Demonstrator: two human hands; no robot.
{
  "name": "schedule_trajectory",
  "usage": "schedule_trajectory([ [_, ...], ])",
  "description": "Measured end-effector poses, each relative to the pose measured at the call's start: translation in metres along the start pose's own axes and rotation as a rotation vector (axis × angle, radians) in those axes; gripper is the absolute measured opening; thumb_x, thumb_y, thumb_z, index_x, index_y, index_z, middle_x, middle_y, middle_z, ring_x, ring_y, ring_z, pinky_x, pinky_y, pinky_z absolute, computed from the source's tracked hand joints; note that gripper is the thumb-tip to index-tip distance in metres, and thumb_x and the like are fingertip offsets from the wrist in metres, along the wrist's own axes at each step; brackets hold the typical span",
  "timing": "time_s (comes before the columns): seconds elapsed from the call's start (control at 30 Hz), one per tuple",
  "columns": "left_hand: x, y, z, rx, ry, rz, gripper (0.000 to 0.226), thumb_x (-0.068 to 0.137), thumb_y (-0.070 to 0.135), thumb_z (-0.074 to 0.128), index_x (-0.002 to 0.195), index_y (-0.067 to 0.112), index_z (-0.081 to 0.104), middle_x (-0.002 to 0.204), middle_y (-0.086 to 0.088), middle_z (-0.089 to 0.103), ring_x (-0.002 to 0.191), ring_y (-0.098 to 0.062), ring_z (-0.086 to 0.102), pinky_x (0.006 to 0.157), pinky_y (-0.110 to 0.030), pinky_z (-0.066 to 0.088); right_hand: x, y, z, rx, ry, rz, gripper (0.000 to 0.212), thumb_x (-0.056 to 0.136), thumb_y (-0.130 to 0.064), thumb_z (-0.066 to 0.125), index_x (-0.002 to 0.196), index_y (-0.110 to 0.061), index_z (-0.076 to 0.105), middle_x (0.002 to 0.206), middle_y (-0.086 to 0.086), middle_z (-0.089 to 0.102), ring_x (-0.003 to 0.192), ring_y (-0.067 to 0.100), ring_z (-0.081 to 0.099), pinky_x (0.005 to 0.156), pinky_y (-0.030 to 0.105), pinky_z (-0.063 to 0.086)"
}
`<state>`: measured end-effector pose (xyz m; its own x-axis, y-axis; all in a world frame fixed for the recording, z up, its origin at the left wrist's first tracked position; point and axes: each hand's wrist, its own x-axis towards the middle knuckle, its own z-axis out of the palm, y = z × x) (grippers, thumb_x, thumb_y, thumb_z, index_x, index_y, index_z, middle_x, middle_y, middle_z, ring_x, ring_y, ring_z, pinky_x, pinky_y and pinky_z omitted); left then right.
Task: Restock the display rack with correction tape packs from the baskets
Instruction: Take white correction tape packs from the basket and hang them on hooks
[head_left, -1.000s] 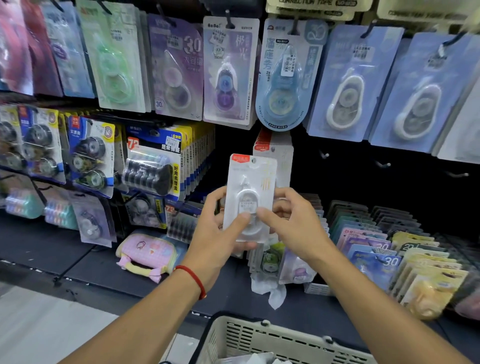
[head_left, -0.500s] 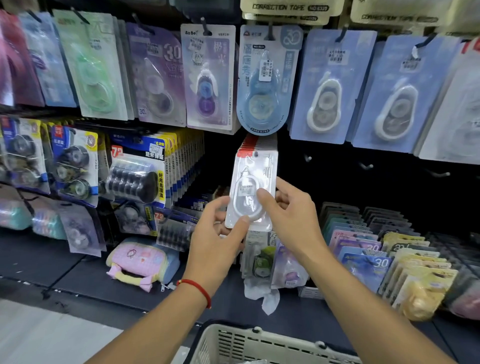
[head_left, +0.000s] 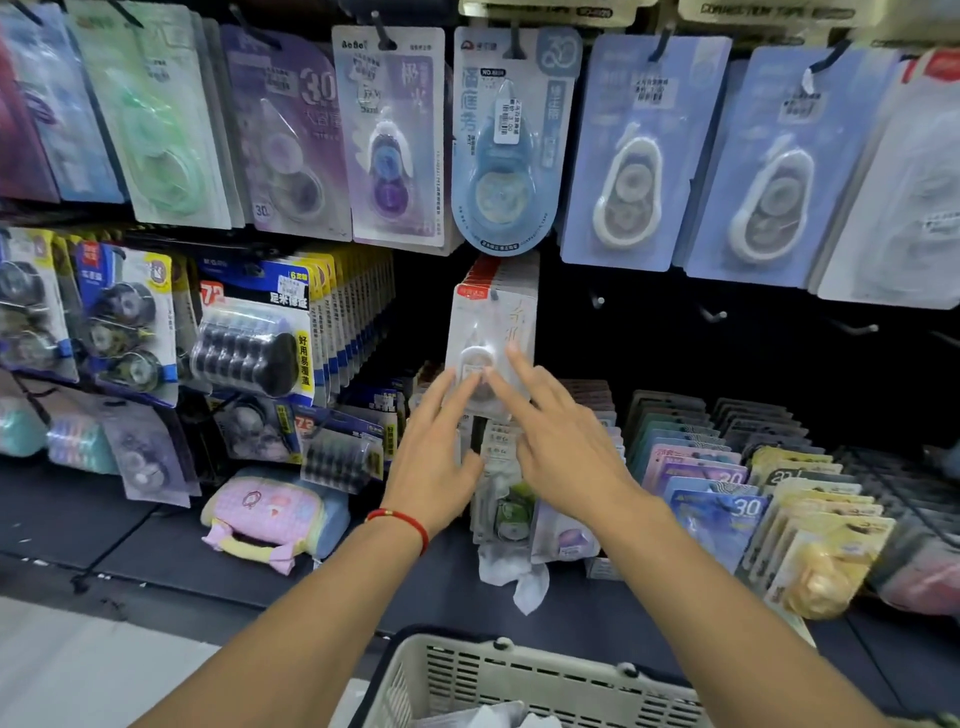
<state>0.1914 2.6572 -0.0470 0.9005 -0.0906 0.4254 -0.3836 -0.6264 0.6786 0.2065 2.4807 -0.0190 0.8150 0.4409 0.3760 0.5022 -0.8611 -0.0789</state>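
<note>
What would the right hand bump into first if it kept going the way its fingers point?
The white tape pack hanging on the rack: the right hand has straight fingers aimed at it, apparently already touching its front.

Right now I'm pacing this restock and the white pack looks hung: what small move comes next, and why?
Probably draw both hands back and reach down to the basket for another pack. The white correction tape pack hangs at the front of its row on the rack, and the left hand and right hand only touch it with straight fingers.

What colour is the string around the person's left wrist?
Red: the wrist string shows plainly in the head view, just below the left hand.
</note>
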Motion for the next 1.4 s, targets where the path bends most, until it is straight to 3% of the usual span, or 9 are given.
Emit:
schedule_trajectory([
  [0.2,-0.021,-0.014,-0.006,0.096,-0.078,0.016,0.067,0.091,0.000,0.064,0.153,0.022,0.050,0.159,-0.003,0.039,0.150,-0.022,0.036,0.123,-0.039,0.034,-0.032,0.006,0.002,0.209,0.044,-0.019,0.049,0.103,-0.011,0.051,0.151,-0.020,0.050,0.161,0.000,0.039,0.141,0.023,0.044,0.110,0.040,0.044],
  [0.3,-0.039,-0.024,-0.010,0.262,-0.255,-0.007,0.046,0.095,0.007,0.062,0.140,0.017,0.060,0.143,-0.005,0.055,0.135,-0.026,0.051,0.113,-0.040,0.043,-0.065,0.016,0.019,0.208,-0.159,0.082,0.037,0.104,-0.015,0.050,0.138,-0.019,0.063,0.137,0.001,0.060,0.119,0.024,0.060,0.093,0.039,0.049],
  [0.5,-0.123,-0.058,-0.001,0.636,-1.025,0.042,0.047,0.099,0.021,0.060,0.145,0.029,0.057,0.146,-0.003,0.057,0.138,-0.025,0.050,0.112,-0.038,0.042,-0.163,0.017,0.079,0.053,-0.826,0.144,0.035,0.104,-0.024,0.051,0.138,-0.022,0.060,0.139,0.007,0.063,0.126,0.031,0.058,0.098,0.037,0.047],
  [0.6,-0.177,-0.085,0.010,0.649,-1.158,-0.014,0.047,0.100,0.024,0.060,0.146,0.031,0.057,0.153,0.000,0.053,0.143,-0.022,0.046,0.118,-0.036,0.036,-0.217,0.006,0.117,0.046,-1.017,0.130,0.052,0.105,-0.029,0.053,0.156,-0.025,0.042,0.158,0.007,0.047,0.142,0.029,0.048,0.109,0.037,0.042],
  [0.8,-0.275,-0.107,0.038,0.718,-0.982,-0.049,0.042,0.097,0.030,0.057,0.138,0.039,0.061,0.147,0.011,0.054,0.148,-0.018,0.035,0.123,-0.055,-0.022,-0.277,-0.036,0.179,0.104,-0.915,0.311,0.079,0.106,-0.039,0.055,0.166,-0.014,0.009,0.173,0.011,0.011,0.158,0.032,0.019,0.122,0.047,0.032],
  [0.9,-0.289,-0.103,0.045,0.666,-0.903,-0.095,0.038,0.096,0.034,0.059,0.133,0.037,0.064,0.139,0.014,0.060,0.145,-0.015,0.039,0.118,-0.055,-0.029,-0.289,-0.062,0.203,0.202,-0.745,0.527,0.079,0.106,-0.025,0.058,0.165,-0.009,0.009,0.169,0.019,0.016,0.158,0.038,0.014,0.123,0.046,0.030],
  [1.17,-0.287,-0.084,0.065,0.294,-0.682,-0.159,0.066,0.089,0.038,0.078,0.150,0.029,0.054,0.160,0.002,0.046,0.154,-0.020,0.030,0.131,-0.040,0.008,-0.262,-0.037,0.169,0.622,-0.443,0.567,0.059,0.097,-0.001,0.054,0.147,-0.031,0.057,0.130,0.001,0.066,0.096,0.020,0.071,0.083,0.025,0.054],
  [1.27,-0.281,-0.076,0.073,0.103,-0.582,-0.192,0.087,0.087,0.037,0.083,0.160,0.035,0.035,0.168,0.006,0.029,0.156,-0.013,0.023,0.124,-0.022,0.016,-0.237,-0.022,0.136,0.783,-0.202,0.715,0.034,0.098,-0.006,0.057,0.114,-0.024,0.080,0.086,-0.012,0.073,0.049,0.001,0.057,0.058,0.025,0.050],
  [1.4,-0.274,-0.068,0.077,0.021,-0.518,-0.169,0.075,0.095,0.038,0.076,0.158,0.037,0.036,0.160,0.011,0.041,0.142,-0.003,0.037,0.116,-0.024,0.031,-0.220,-0.029,0.125,1.364,-0.284,0.891,0.019,0.092,-0.011,0.067,0.089,-0.003,0.083,0.084,0.014,0.074,0.065,0.018,0.059,0.057,0.033,0.048],
])
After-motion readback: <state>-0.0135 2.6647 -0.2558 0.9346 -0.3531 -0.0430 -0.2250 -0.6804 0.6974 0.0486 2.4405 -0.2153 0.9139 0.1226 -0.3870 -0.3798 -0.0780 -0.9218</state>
